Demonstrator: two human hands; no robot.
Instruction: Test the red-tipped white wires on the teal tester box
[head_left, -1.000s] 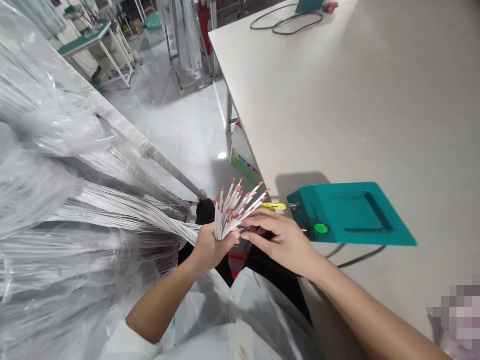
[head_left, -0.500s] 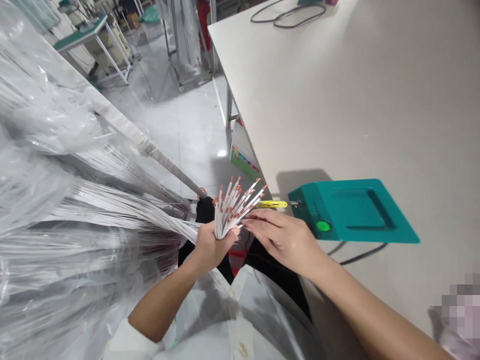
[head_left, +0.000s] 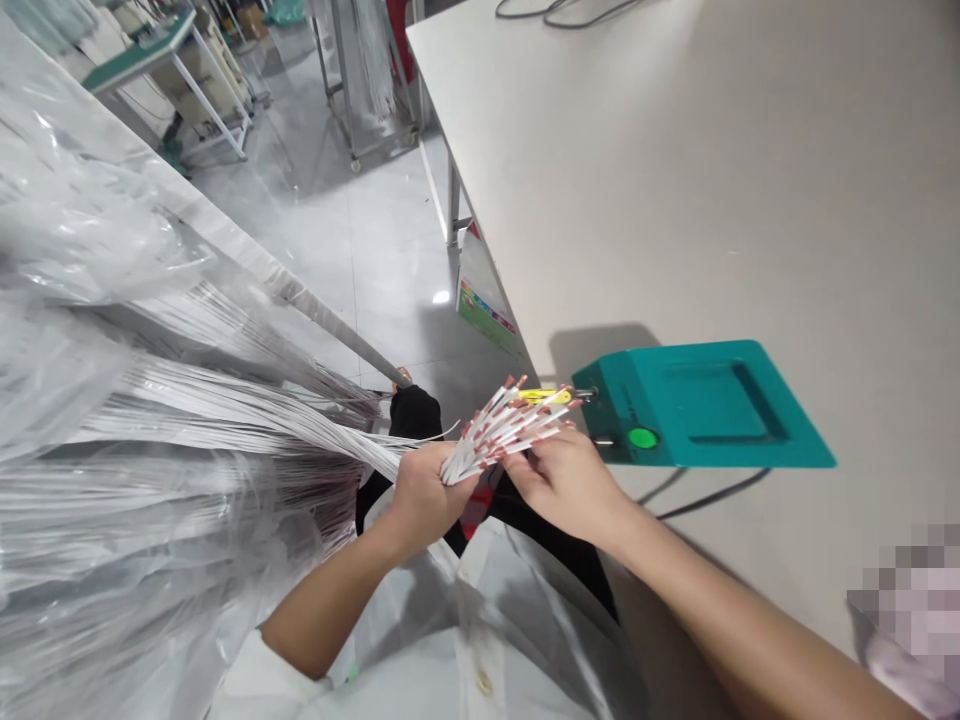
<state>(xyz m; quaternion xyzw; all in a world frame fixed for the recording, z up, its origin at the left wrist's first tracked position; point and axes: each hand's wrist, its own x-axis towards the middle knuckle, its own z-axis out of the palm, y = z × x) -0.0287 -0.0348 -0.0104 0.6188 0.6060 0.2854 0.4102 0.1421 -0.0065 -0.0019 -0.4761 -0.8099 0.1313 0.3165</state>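
My left hand (head_left: 431,495) is wrapped around a thick bundle of white wires (head_left: 480,450), whose stripped copper-coloured tips fan out up and to the right. Against the right side of these tips is my right hand (head_left: 574,485), thumb and fingers drawn together. The wire ends partly cover its fingertips, so what they pinch is hidden. Just behind the tips, a yellow clip-like piece (head_left: 551,396) sticks out from the metal rod of a teal device (head_left: 675,400) with a green button (head_left: 643,438).
Long white wires (head_left: 247,400) hang on the left, partly under clear plastic, beside a slanting wrapped rail (head_left: 300,295). The device rests on a pale table (head_left: 637,200) with black cables. A wheeled rack (head_left: 349,90) stands farther back. A pink, blurred shape shows at lower right.
The wire tips have tilted over to the right, towards the yellow piece. My right fingers have moved partly behind them. A loose wire now stands out behind my left hand.
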